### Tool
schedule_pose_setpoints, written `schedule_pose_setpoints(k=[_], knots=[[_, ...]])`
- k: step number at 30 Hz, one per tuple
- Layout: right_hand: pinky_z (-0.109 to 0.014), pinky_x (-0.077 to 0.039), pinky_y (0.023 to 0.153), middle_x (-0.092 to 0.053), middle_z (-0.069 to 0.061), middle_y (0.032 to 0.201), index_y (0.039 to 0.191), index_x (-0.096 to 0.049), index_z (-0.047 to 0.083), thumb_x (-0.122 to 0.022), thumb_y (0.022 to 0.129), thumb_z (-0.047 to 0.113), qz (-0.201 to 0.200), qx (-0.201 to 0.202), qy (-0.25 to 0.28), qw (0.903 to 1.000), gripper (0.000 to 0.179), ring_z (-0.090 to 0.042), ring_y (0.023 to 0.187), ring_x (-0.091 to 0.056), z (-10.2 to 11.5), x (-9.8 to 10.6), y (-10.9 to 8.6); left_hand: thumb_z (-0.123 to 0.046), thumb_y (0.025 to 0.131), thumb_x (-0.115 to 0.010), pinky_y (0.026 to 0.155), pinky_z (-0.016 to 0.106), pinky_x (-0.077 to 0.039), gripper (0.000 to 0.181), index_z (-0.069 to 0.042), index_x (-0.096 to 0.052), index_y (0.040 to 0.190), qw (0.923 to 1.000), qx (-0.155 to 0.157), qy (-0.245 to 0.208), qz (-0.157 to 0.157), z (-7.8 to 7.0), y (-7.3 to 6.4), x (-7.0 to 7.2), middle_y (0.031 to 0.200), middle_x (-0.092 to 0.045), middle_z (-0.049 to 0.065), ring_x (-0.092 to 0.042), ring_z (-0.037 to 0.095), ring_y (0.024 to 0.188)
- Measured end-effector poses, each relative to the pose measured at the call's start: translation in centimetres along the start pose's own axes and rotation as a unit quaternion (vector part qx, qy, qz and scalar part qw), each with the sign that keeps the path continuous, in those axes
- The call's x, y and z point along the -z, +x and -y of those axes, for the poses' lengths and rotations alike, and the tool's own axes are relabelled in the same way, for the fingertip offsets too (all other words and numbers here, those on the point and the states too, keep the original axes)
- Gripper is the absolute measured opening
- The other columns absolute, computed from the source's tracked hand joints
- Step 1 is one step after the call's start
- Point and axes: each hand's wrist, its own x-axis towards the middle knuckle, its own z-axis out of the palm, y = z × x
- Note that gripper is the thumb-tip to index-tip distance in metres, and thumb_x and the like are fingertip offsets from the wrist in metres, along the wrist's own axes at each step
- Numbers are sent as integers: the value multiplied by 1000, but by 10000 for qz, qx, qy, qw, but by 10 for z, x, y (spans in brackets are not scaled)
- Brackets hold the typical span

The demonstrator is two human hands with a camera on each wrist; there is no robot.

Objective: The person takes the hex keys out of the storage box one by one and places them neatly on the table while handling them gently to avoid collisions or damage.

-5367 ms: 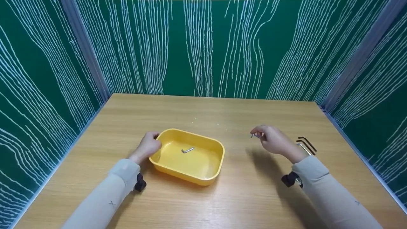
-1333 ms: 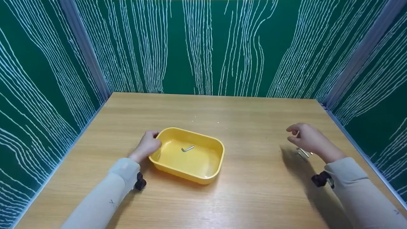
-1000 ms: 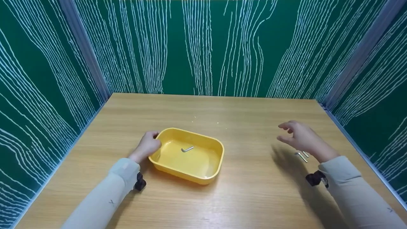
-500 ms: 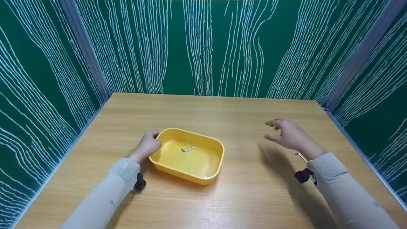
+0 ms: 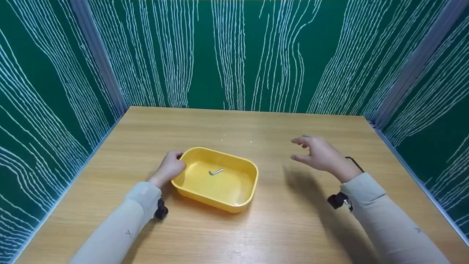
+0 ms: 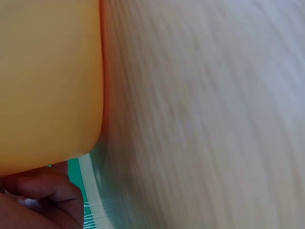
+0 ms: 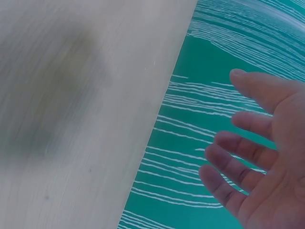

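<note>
My left hand (image 5: 169, 167) grips the left end of a yellow plastic tray (image 5: 205, 201), thumb on the rim and fingers outside. The left wrist view shows curled fingers (image 6: 52, 188) under the tray's wall (image 6: 47, 86). A small silver L-shaped hex key (image 5: 216, 172) lies on the tray's floor. My right hand (image 5: 318, 152) hovers above the table, right of the tray, with thumb and fingers spread. Its palm (image 7: 286, 162) shows in the right wrist view with nothing in it. Behind the right wrist lies a dark hex key (image 5: 354, 164), partly covered by the arm.
The wooden table (image 5: 234, 238) is enclosed by green panels (image 5: 227, 73) with wavy white lines. Tiny pale specks (image 5: 251, 142) lie beyond the tray. The right forearm (image 5: 395, 220) blocks part of the table's right side.
Earlier, my right hand pinched a small silver hex key; it then hovered by the keys at the right, and has since moved left with fingers spread. The left hand and tray stay put.
</note>
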Motion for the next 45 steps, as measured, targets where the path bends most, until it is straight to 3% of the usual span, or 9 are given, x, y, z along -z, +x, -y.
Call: schedule_pose_setpoints(k=[11,18,25,45], knots=[[-61,-58,102,-69,-24,141,144,-65,1,-79,99,23,-59,274,-66,9996,52,-46,126,-66,17,-13,12,4,93,-46,81,26,-49,38,7,-71,120,9999,32,-93,24,-1,0,0,107,-67,15,-59,22,94],[-59,-59,102,-69,-23,140,143,-66,1,-80,98,22,-23,405,-40,9992,51,-45,125,-67,28,-19,20,3,94,-46,84,27,-51,42,5,-71,128,9998,113,-117,114,-1,0,1,114,-69,17,-60,22,96],[-55,-61,101,-71,-21,137,141,-68,2,-82,98,23,-37,676,-138,9976,50,-42,120,-69,43,-26,26,3,92,-45,76,26,-50,37,6,-71,118,10000,-39,19,76,-1,-2,2,108,-68,17,-60,22,89],[-53,-60,104,-71,-19,138,142,-68,3,-82,98,25,211,1074,-111,9939,51,-39,121,-69,82,-45,42,3,92,-46,79,27,-49,35,7,-71,116,9999,-100,19,-1,2,1,1,104,-67,15,-59,23,91]])
